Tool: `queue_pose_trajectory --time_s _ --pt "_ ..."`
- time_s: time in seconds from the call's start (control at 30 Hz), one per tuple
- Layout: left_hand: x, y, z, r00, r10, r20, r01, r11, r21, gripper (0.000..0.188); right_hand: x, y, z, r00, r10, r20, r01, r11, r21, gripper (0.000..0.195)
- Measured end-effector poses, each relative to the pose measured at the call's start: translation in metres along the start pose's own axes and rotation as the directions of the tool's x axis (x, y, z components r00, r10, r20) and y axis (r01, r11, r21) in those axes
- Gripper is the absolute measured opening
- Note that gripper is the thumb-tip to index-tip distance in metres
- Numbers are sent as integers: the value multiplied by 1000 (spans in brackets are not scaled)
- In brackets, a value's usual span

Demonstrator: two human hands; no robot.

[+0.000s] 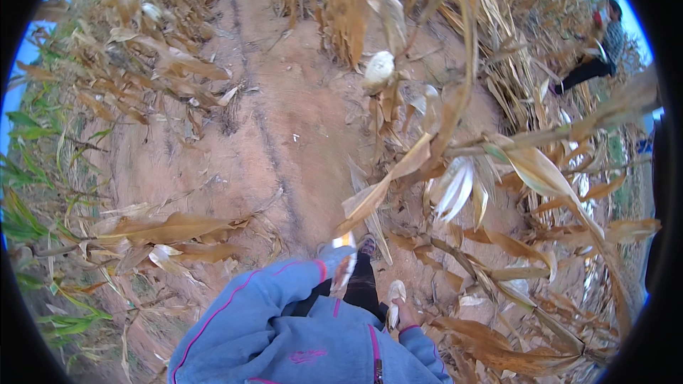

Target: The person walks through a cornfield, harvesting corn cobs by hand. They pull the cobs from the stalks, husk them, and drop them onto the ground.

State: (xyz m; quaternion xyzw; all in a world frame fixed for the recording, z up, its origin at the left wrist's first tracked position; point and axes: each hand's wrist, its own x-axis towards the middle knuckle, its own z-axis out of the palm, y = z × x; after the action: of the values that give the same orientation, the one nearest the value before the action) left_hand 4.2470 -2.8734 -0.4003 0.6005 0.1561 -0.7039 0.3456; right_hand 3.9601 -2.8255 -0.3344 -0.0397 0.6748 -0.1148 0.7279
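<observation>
My left hand (339,260), in what looks like a greyish glove, is closed around an ear of corn (345,240) in front of my legs. Pale husk and a yellow-orange patch show at the ear's upper end, and the hand covers its middle. Lower and to the right, my bare right hand (407,311) grips a second ear of corn in pale dry husk (396,292), held upright beside my thigh. Both arms are in blue sleeves with pink trim.
Dry corn stalks (539,141) lean across the right side, bearing a husked ear (456,189) and a hanging ear (379,70). Reddish bare soil (304,165) runs ahead. Fallen dry leaves (171,228) and green plants (26,218) lie left. Another person (608,45) is at far right.
</observation>
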Motion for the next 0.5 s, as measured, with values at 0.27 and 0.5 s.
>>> queue_pose_trajectory --time_s 0.27,0.5 --pt "-40 19 -80 993 109 -55 -116 981 -154 41 34 -58 169 935 21 353 84 957 -278 39" --pt "-117 82 -69 940 342 9 -260 732 -630 35 13 -73 305 852 -223 474 416 839 -352 40"
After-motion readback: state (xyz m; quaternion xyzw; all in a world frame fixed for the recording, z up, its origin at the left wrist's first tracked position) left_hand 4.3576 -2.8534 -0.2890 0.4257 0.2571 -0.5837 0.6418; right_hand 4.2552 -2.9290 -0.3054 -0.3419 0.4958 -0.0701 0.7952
